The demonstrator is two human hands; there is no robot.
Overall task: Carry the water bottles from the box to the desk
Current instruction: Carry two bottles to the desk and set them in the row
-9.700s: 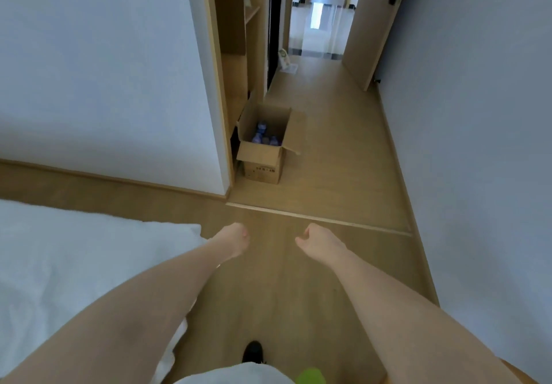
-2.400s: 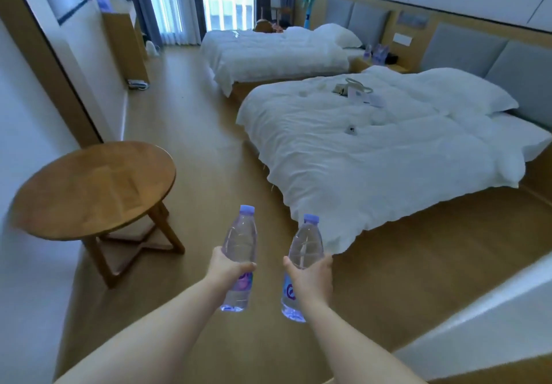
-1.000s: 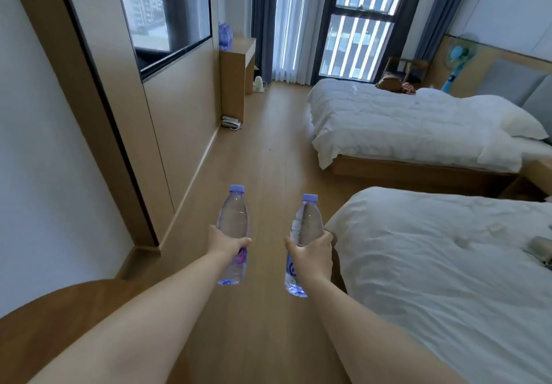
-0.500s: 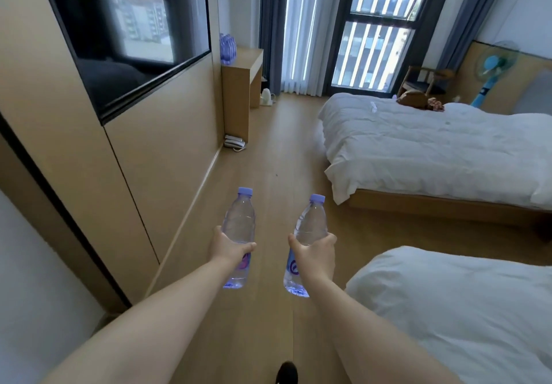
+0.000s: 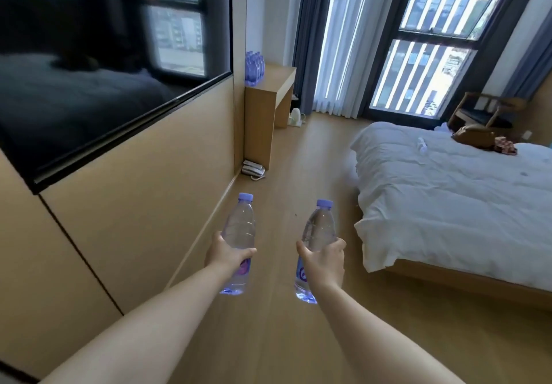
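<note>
My left hand (image 5: 224,256) grips a clear water bottle with a purple cap (image 5: 240,228) around its middle, upright. My right hand (image 5: 324,259) grips a second such bottle (image 5: 319,228) the same way. Both are held out in front of me above the wooden floor. Ahead on the left stands the wooden desk (image 5: 277,85) against the wall, with several purple-capped bottles (image 5: 254,68) grouped on its near end. The box is out of view.
A wall-mounted dark screen (image 5: 98,64) and wood panelling run along the left. A white bed (image 5: 454,192) fills the right. A telephone (image 5: 253,170) lies on the floor at the desk's foot, a white kettle (image 5: 296,116) further back. Tall windows with curtains are ahead.
I have walked forward along the aisle with both bottles held as before. The desk and far bed are closer, and the near bed has dropped out of view.
</note>
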